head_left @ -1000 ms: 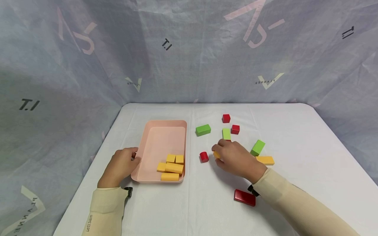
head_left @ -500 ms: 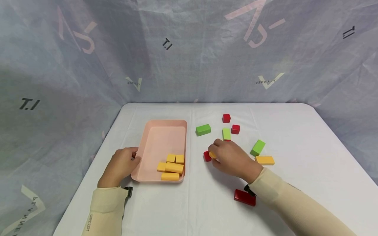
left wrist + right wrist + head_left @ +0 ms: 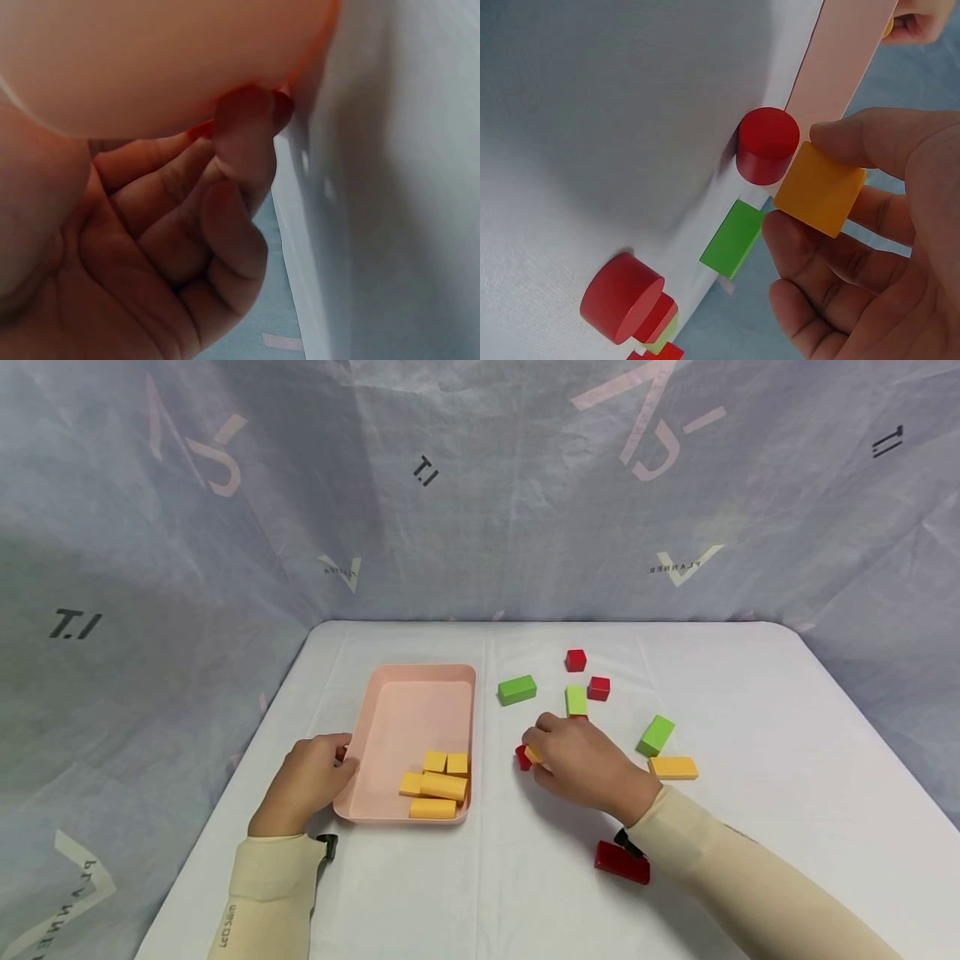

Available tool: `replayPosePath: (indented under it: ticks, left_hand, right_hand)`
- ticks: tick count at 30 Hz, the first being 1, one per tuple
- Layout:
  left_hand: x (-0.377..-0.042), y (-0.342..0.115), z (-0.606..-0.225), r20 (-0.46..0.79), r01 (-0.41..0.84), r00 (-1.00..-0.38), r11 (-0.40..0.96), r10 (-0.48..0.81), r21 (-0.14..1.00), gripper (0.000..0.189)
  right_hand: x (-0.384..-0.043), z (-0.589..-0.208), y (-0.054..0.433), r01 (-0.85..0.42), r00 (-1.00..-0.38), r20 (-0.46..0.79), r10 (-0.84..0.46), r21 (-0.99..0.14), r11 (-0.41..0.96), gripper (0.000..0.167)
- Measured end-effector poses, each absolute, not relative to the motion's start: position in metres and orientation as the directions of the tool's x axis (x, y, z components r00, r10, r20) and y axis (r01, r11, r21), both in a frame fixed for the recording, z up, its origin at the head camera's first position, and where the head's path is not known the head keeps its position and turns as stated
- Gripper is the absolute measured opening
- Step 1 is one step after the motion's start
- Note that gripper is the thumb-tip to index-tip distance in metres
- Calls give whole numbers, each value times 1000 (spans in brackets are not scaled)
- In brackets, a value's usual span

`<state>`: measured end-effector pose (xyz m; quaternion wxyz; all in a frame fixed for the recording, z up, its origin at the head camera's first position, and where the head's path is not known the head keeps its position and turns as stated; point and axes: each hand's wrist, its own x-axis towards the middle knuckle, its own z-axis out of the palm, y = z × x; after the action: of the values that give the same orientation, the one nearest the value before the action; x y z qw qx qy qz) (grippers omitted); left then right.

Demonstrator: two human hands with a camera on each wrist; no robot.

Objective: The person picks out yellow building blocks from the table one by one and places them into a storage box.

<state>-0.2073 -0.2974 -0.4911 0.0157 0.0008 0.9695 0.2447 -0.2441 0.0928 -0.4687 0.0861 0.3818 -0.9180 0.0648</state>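
My right hand (image 3: 588, 768) pinches a yellow square block (image 3: 820, 189) between thumb and fingertips. In the right wrist view the block overlaps a red cylinder (image 3: 768, 146) standing on the table; in the head view the hand partly hides that cylinder (image 3: 522, 757). On the left, my left hand (image 3: 307, 781) grips the side rim of a pink tray (image 3: 405, 672). Its fingers (image 3: 244, 142) curl under the tray's wall in the left wrist view. Several yellow blocks (image 3: 442, 787) lie in the tray's near right corner.
Beyond the right hand lie green blocks (image 3: 517, 690) and red cubes (image 3: 576, 661). A light green block (image 3: 576, 700) stands by another red cylinder (image 3: 622, 298). To the right are a green block (image 3: 656, 736) and a yellow block (image 3: 673, 767). A dark red block (image 3: 622, 862) lies nearer, by the right sleeve.
My right hand has moved a little left with the yellow block, now over the red cylinder and partly covering it. The left hand and the tray have stayed put.
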Motion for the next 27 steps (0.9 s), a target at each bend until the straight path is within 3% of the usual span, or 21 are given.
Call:
replayPosePath:
  ticks: [11, 20, 27]
  left_hand:
    - [-208, -298, -492, -12, 6, -1000, 877, 14, 480, 14]
    - [-207, -299, -493, 4, 24, -1000, 875, 25, 484, 22]
    - [-207, -298, -492, 0, 19, -1000, 879, 21, 476, 15]
  right_hand:
    - [-243, -469, 88, -711, -696, 188, -693, -49, 701, 27]
    - [-243, -472, 81, -758, -640, 266, -721, -61, 650, 12]
    - [-242, -470, 74, -761, -638, 248, -729, -58, 646, 15]
